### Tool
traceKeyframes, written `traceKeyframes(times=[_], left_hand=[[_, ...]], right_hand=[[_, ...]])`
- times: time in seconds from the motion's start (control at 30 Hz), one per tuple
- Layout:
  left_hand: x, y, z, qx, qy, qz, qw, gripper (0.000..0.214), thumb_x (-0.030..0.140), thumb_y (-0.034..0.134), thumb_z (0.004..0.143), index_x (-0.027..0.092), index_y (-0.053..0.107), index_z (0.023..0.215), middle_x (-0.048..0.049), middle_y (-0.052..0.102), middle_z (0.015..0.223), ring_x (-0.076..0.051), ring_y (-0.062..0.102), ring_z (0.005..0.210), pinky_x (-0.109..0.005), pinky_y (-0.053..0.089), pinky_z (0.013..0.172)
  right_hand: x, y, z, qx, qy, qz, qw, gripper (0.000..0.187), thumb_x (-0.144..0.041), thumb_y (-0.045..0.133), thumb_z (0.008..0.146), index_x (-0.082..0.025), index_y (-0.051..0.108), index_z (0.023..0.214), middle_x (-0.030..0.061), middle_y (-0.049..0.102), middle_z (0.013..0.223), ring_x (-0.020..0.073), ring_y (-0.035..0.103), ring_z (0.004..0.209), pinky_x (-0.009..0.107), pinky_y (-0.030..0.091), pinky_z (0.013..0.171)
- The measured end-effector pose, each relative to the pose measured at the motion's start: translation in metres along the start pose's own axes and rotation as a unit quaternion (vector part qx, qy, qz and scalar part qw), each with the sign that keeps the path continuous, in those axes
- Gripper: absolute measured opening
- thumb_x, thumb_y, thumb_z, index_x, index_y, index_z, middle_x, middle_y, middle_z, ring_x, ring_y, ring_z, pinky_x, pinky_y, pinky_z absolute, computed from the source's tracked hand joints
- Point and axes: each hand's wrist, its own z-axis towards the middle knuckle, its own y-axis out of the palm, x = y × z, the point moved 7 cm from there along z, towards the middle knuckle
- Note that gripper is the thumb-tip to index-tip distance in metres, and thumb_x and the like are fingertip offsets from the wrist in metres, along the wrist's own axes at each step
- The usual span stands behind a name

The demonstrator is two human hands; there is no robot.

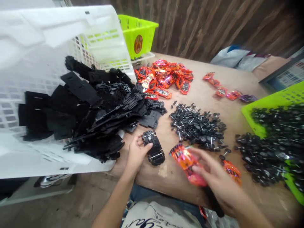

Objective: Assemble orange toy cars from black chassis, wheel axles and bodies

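Note:
My left hand (pixel 136 152) pinches a black toy car chassis (pixel 156 149) just over the table, with metal axles lying across it. In my right hand (pixel 211 169) is a shiny orange toy car body (pixel 186 163), gripped between thumb and fingers and slightly blurred. The body and the chassis are apart. A black rod-like handle (pixel 212 199) sticks out beneath my right palm; what it belongs to is hidden. Beside that hand another orange car body (pixel 231 171) lies on the table.
A tipped white basket (pixel 121 41) at left spills black chassis plates (pixel 80 107). Orange car bodies (pixel 166 74) are heaped at the back, near a green basket (pixel 142 30). Wheel axles (pixel 197 125) lie mid-table; more wheels (pixel 266 158) spill from a green basket (pixel 251 120) at right.

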Motion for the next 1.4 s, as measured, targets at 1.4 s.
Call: traceKeyframes(times=[1.4], left_hand=[[-0.037,0.086,-0.093,-0.235,-0.053,0.015,0.970,0.043,0.024,0.081,0.059,0.017,0.063,0.097,-0.0045,0.070,0.081,-0.019,0.067,0.064,-0.025,0.052,0.059]], right_hand=[[0.011,0.020,-0.031,0.039,-0.083,0.175,0.980,0.041,-0.040,0.057,0.084,-0.022,0.055,0.121,0.0082,0.066,0.113,0.0216,0.062,0.103,0.034,0.051,0.088]])
